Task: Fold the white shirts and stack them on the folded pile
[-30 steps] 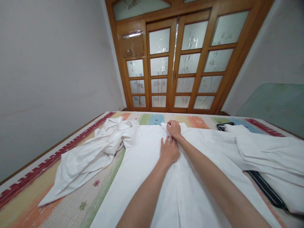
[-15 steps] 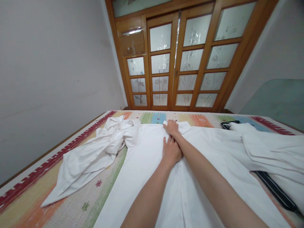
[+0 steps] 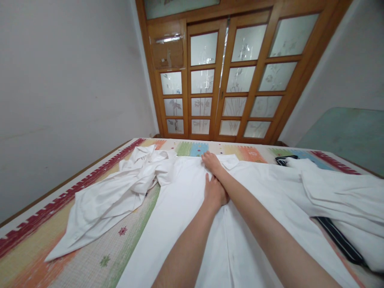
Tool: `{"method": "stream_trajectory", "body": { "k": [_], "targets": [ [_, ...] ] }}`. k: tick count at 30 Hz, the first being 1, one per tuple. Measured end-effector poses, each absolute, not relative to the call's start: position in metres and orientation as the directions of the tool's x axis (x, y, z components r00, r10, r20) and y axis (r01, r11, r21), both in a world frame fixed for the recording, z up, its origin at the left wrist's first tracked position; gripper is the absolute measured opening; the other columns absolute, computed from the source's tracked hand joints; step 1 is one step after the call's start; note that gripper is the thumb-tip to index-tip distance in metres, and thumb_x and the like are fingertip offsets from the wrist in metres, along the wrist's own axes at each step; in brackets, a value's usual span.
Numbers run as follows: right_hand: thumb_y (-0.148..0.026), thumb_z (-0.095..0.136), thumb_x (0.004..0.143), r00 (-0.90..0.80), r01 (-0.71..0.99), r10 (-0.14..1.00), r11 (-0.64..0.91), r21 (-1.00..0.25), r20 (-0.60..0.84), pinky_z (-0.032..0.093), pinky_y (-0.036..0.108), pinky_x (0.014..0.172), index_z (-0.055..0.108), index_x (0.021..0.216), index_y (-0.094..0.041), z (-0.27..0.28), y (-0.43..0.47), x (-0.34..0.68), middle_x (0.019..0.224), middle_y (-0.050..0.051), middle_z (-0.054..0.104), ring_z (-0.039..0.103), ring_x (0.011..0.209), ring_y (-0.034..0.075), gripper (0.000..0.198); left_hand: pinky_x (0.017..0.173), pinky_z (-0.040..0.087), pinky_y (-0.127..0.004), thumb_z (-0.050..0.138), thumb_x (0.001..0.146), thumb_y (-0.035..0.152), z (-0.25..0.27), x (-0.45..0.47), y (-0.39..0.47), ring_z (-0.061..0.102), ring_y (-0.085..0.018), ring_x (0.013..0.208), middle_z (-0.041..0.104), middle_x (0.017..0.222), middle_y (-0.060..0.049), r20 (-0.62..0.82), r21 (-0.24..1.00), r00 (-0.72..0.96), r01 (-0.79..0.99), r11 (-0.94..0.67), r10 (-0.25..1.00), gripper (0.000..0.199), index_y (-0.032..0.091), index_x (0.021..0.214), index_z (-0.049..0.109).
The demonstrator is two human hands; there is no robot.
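Note:
A white shirt (image 3: 183, 200) lies spread out, its collar (image 3: 229, 161) at the far end and a placket running toward me. My right hand (image 3: 211, 163) is at the left part of the collar, fingers curled over the cloth and covering that collar tip. Just nearer to me, my left hand (image 3: 215, 193) rests on the upper shirt front. Its outer finger is stretched out and apart; the right forearm crosses over its other side and hides part of it. On the left, a sleeve (image 3: 111, 200) lies crumpled. The other sleeve (image 3: 336, 192) is bunched on the right.
A patterned, colourful cover (image 3: 90, 256) lies beneath the shirt. Black straps with white stripes (image 3: 339, 240) show under the right sleeve. Wooden doors with glass panes (image 3: 217, 80) stand beyond the far edge. A wall (image 3: 75, 80) runs along the left; a greenish panel (image 3: 342, 136) is at the right.
My right hand has slid slightly left along the collar, now covering the tip that showed before. My left hand stays nearly in place. The view has shifted a little.

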State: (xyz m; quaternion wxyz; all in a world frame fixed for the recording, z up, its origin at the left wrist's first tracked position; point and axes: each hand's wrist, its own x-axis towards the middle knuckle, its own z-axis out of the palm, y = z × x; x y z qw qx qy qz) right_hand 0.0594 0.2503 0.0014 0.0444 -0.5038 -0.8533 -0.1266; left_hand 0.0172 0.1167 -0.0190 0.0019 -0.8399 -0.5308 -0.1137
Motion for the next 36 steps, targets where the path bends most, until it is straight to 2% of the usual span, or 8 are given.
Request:
{"method": "stream_trajectory", "body": {
  "k": [4, 8, 11, 13, 18, 24, 30, 36],
  "targets": [
    [-0.021, 0.040, 0.094, -0.399, 0.916, 0.897, 0.385, 0.111, 0.191, 0.045, 0.031, 0.083, 0.070, 0.102, -0.008, -0.002, 0.251, 0.059, 0.108, 0.020, 0.067, 0.060, 0.105, 0.027, 0.034, 0.115, 0.019, -0.059, 0.042, 0.089, 0.033, -0.019, 0.019, 0.117, 0.037, -0.031, 0.133, 0.057, 0.136, -0.014, 0.206, 0.121, 0.395, 0.898, -0.423, 0.896, 0.056, 0.017, 0.142, 0.045],
    [-0.024, 0.038, 0.095, -0.133, 0.971, 0.959, 0.176, -0.159, 0.250, 0.043, 0.030, 0.085, 0.068, 0.107, -0.013, -0.009, 0.254, 0.067, 0.106, 0.014, 0.070, 0.061, 0.100, 0.023, 0.035, 0.115, 0.020, -0.056, 0.039, 0.090, 0.032, -0.022, 0.020, 0.119, 0.033, -0.030, 0.137, 0.052, 0.141, -0.015, 0.209, 0.138, 0.371, 0.905, -0.402, 0.905, 0.056, 0.013, 0.143, 0.043],
    [-0.021, 0.045, 0.090, 0.008, 0.952, 0.929, 0.107, -0.287, 0.371, 0.041, 0.033, 0.092, 0.064, 0.115, -0.012, -0.014, 0.259, 0.077, 0.114, 0.015, 0.066, 0.055, 0.110, 0.026, 0.032, 0.117, 0.019, -0.054, 0.035, 0.092, 0.030, -0.024, 0.021, 0.119, 0.027, -0.028, 0.142, 0.045, 0.147, -0.014, 0.230, 0.168, 0.342, 0.908, -0.383, 0.911, 0.056, 0.012, 0.145, 0.041],
    [-0.027, 0.051, 0.089, 0.008, 0.944, 0.917, 0.123, -0.305, 0.398, 0.039, 0.036, 0.095, 0.064, 0.115, -0.012, -0.018, 0.261, 0.081, 0.117, 0.015, 0.064, 0.051, 0.114, 0.028, 0.033, 0.117, 0.018, -0.054, 0.031, 0.093, 0.028, -0.024, 0.022, 0.119, 0.025, -0.027, 0.143, 0.043, 0.149, -0.013, 0.232, 0.177, 0.331, 0.910, -0.374, 0.915, 0.056, 0.013, 0.146, 0.038],
    [-0.040, 0.053, 0.090, -0.019, 0.945, 0.941, 0.127, -0.301, 0.337, 0.039, 0.037, 0.093, 0.066, 0.108, -0.015, -0.023, 0.265, 0.081, 0.115, 0.015, 0.064, 0.051, 0.114, 0.028, 0.033, 0.117, 0.018, -0.054, 0.031, 0.093, 0.026, -0.022, 0.023, 0.118, 0.025, -0.028, 0.143, 0.041, 0.150, -0.012, 0.218, 0.166, 0.330, 0.915, -0.368, 0.919, 0.057, 0.016, 0.149, 0.034],
    [-0.020, 0.050, 0.087, -0.085, 0.909, 0.936, 0.214, -0.358, 0.342, 0.041, 0.028, 0.081, 0.061, 0.106, -0.016, -0.023, 0.272, 0.077, 0.102, 0.010, 0.069, 0.060, 0.097, 0.022, 0.023, 0.116, 0.019, -0.055, 0.033, 0.093, 0.027, -0.023, 0.024, 0.119, 0.022, -0.029, 0.144, 0.039, 0.151, -0.015, 0.205, 0.117, 0.347, 0.920, -0.375, 0.915, 0.058, 0.014, 0.149, 0.032],
    [-0.017, 0.049, 0.085, 0.010, 0.848, 0.926, 0.192, -0.495, 0.378, 0.042, 0.027, 0.077, 0.059, 0.104, -0.016, -0.023, 0.278, 0.078, 0.098, 0.007, 0.070, 0.063, 0.091, 0.019, 0.022, 0.116, 0.019, -0.056, 0.032, 0.093, 0.025, -0.025, 0.024, 0.119, 0.030, -0.029, 0.140, 0.046, 0.145, -0.016, 0.246, 0.159, 0.330, 0.914, -0.374, 0.911, 0.055, 0.012, 0.146, 0.038],
    [-0.019, 0.069, 0.074, -0.021, 0.834, 0.945, 0.197, -0.515, 0.328, 0.043, 0.028, 0.083, 0.050, 0.120, -0.018, -0.018, 0.277, 0.077, 0.108, 0.008, 0.070, 0.064, 0.097, 0.020, 0.051, 0.116, 0.021, -0.054, 0.030, 0.094, 0.027, -0.023, 0.024, 0.120, 0.029, -0.028, 0.141, 0.042, 0.149, -0.013, 0.222, 0.168, 0.316, 0.920, -0.355, 0.922, 0.055, 0.014, 0.147, 0.035]
  ]
}}
